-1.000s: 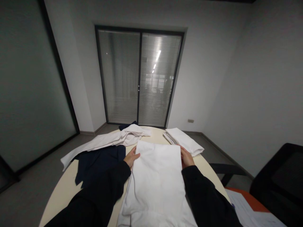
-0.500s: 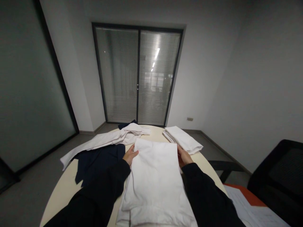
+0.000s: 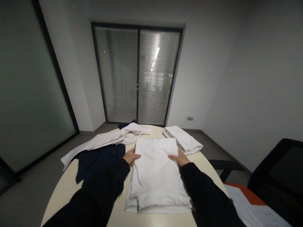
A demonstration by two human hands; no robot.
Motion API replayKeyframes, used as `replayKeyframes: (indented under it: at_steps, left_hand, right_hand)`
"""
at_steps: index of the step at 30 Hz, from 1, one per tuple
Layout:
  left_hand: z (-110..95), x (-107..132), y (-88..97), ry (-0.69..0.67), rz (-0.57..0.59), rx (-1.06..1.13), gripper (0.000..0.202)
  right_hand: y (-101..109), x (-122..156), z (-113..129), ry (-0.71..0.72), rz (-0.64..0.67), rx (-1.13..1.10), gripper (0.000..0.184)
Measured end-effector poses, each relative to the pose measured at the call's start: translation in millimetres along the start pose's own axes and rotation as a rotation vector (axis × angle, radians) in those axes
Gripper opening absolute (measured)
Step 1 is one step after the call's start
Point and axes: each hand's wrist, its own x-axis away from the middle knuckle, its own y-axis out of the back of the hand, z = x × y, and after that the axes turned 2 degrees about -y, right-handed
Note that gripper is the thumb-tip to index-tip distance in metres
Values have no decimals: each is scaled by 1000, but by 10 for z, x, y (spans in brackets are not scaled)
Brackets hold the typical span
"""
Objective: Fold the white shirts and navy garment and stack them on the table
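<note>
The left hand point(image 3: 132, 156) rests flat against the left edge of a folded white garment point(image 3: 157, 171), thumb on top of the cloth, fingers spread narrow and partly tucked under the fold. The right hand point(image 3: 180, 157) presses the opposite edge, fingers laid over the cloth; it holds nothing but this fabric. Both dark sleeves run back toward the near side of the table.

The garment lies in the middle of a round, cream table point(image 3: 61, 192), folded into a long rectangle with layered hems showing at its near end. To its left a dark navy garment point(image 3: 99, 159) lies spread, and a crumpled white one point(image 3: 106, 140) stretches across it to the table's far left rim. Just beyond the right hand sits a neat folded white stack point(image 3: 183, 138), close to the far right edge.

Bare tabletop shows at the near left. Past the table stand glazed doors with blinds point(image 3: 137, 75) and grey walls; a black chair point(image 3: 276, 176) and what seem to be papers point(image 3: 251, 209) sit at the right
</note>
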Motion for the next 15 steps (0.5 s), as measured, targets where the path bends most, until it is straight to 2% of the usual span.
replayKeyframes:
  at_steps: [3, 6, 8, 15]
  left_hand:
    - [53, -47, 49, 3, 2, -37, 76]
    - [86, -104, 77, -17, -31, -42, 72]
    - [92, -122, 87, -15, -36, -45, 73]
    - [48, -75, 89, -54, 36, -41, 81]
  right_hand:
    - [49, -7, -28, -10, 4, 2, 77]
    - [79, 31, -28, -7, 96, 13, 98]
    - [71, 59, -18, 9, 122, 13, 103]
    - [4, 95, 52, -25, 88, -98, 72]
